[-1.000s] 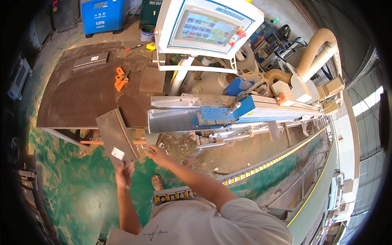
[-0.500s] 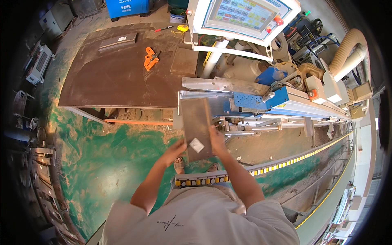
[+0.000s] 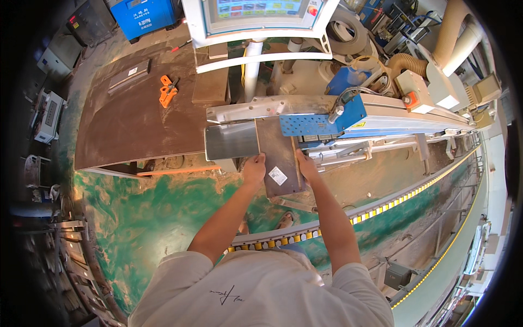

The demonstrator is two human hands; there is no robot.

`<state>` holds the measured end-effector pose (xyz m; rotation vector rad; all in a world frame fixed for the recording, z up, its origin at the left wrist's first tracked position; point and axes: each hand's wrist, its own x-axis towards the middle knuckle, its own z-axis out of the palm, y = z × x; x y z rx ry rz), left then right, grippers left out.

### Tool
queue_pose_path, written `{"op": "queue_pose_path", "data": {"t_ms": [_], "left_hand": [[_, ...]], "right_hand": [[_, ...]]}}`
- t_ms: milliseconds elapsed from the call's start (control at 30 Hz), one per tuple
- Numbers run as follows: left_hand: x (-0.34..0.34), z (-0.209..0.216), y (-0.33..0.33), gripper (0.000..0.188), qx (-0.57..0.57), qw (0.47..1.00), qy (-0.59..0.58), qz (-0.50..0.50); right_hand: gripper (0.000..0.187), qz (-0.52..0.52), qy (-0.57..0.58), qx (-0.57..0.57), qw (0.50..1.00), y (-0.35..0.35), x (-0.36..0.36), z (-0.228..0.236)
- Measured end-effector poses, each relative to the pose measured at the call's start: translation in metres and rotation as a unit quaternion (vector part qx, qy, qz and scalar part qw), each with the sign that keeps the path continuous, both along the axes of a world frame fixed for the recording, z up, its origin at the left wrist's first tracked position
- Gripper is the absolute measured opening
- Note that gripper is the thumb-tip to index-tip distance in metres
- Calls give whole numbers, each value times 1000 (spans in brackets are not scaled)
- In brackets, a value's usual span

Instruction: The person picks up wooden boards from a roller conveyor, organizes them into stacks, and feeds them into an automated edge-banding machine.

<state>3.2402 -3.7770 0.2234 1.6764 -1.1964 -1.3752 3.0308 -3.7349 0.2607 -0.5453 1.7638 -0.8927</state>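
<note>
A flat, dark brown wooden panel (image 3: 279, 150) with a white label near its closer end is held between my two hands. My left hand (image 3: 254, 168) grips its left edge, fingers closed. On the opposite edge, my right hand (image 3: 308, 165) is closed around the side of the panel. The far end of the panel lies over the machine's metal bed, against the blue perforated plate (image 3: 308, 125). Left of the panel is a smooth grey metal plate (image 3: 233, 140). The undersides of the panel and my fingertips are hidden.
A brown worktable (image 3: 131, 122) at the left bears an orange clamp-like tool (image 3: 167, 91) and a labelled board (image 3: 129, 75). A control screen (image 3: 256, 13) on a white post stands ahead. A curved roller rail with yellow rollers (image 3: 381, 210) runs near my waist and off to the right.
My hands have carried the panel forward and to the right, its far end now at the blue perforated plate. The view has also shifted to the right.
</note>
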Motion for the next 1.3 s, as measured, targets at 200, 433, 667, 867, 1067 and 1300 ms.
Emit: {"op": "queue_pose_path", "data": {"t_ms": [200, 433, 667, 867, 1067, 1300], "left_hand": [[-39, 37, 9, 52, 56, 997, -49, 10], [-134, 29, 16, 43, 36, 997, -56, 27], [-216, 28, 26, 48, 97, 995, 19, 25], [-282, 24, 37, 49, 74, 997, 0, 12], [-358, 30, 44, 45, 84, 996, 19, 12], [-351, 16, 38, 63, 141, 985, 36, -87]], "right_hand": [[70, 60, 122, -120, 983, 11, -38, -20], [70, 67, 181, -125, 973, 19, -134, -9], [64, 34, 183, -145, 972, 32, -219, -1], [71, 42, 201, -115, 972, 45, -284, -17], [73, 62, 247, -61, 965, 49, -356, -16], [37, -78, 395, -213, 890, 117, -327, 71]]}}
